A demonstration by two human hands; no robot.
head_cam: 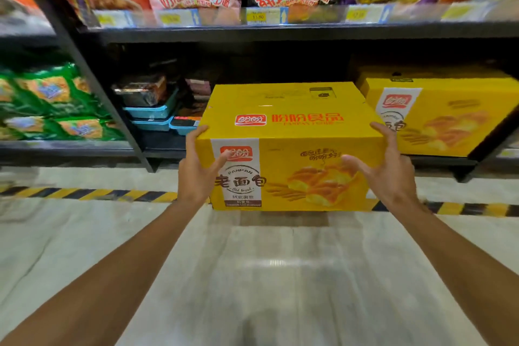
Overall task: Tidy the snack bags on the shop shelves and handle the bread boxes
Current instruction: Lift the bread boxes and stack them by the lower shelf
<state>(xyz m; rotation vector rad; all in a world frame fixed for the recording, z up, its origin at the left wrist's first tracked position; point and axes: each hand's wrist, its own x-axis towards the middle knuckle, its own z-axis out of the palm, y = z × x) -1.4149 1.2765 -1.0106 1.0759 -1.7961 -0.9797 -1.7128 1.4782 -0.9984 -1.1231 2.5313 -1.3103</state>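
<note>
While both hands grip, bread box (289, 146) between.

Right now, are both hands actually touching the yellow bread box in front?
Touching. The head view shows the left hand wrapped round the near left corner of the bread box and the right hand clasping its right edge, fingers over the top.
</note>
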